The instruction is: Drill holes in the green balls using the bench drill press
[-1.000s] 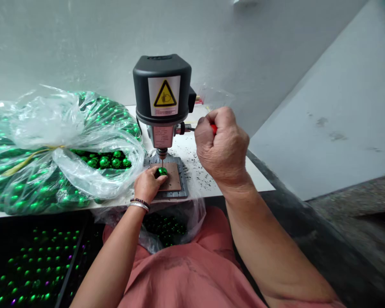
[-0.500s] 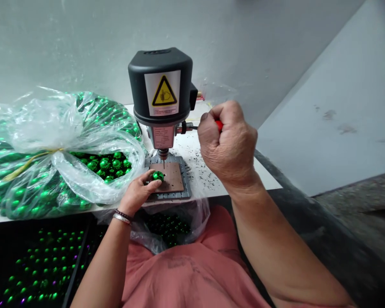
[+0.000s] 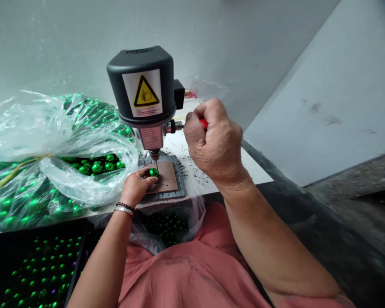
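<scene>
My left hand (image 3: 137,185) pinches a shiny green ball (image 3: 153,172) between thumb and fingers, just above a flat brown board (image 3: 168,179) on the drill press base (image 3: 181,182). The thin drill bit (image 3: 157,164) comes down right beside or onto the ball; I cannot tell if they touch. My right hand (image 3: 215,143) is closed in a fist around the red grip (image 3: 204,124) of the press's feed lever, mostly hidden by the fingers. Above the board stands the black motor housing (image 3: 115,85) of the drill press, with a yellow warning label.
A large clear plastic bag (image 3: 22,128) full of green balls fills the table's left side, torn open at the front. Below the table edge, another plastic bag (image 3: 197,218) holds more green balls. Dark shavings litter the white table (image 3: 253,173). Dark trays with green balls lie lower left.
The whole view has shifted, so the press and both hands appear farther left. The ball and the drill bit look slightly closer together. Both hands keep their grips.
</scene>
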Demonstrator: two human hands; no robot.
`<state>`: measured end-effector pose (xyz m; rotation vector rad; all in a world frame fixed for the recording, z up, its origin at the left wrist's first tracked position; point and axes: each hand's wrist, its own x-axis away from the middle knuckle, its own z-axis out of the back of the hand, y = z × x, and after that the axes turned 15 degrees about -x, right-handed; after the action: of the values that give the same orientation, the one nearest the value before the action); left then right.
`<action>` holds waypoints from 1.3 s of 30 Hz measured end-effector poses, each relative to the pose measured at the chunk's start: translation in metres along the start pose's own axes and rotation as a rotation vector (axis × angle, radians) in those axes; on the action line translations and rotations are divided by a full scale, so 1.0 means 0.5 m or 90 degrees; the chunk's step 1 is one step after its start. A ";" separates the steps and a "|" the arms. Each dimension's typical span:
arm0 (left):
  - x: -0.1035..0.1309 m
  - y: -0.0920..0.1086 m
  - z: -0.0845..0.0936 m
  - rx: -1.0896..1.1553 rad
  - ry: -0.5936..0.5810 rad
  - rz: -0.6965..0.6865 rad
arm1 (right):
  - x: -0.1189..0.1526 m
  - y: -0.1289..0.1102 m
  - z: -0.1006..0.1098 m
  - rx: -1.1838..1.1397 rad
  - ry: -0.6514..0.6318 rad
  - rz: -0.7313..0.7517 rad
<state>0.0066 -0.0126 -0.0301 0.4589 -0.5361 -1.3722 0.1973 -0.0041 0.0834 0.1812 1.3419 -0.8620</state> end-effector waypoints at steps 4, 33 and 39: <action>-0.003 0.010 -0.003 -0.056 -0.007 -0.003 | 0.001 0.001 0.000 0.003 0.001 0.007; 0.006 0.045 -0.011 -0.291 0.013 0.000 | 0.085 0.006 -0.022 0.060 0.100 0.087; 0.004 0.041 -0.015 -0.278 0.021 -0.022 | 0.096 0.014 -0.034 0.055 0.138 0.114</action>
<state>0.0274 -0.0118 -0.0234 0.1348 -0.1912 -1.4639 0.1876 -0.0106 0.0335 0.4671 1.4654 -0.7646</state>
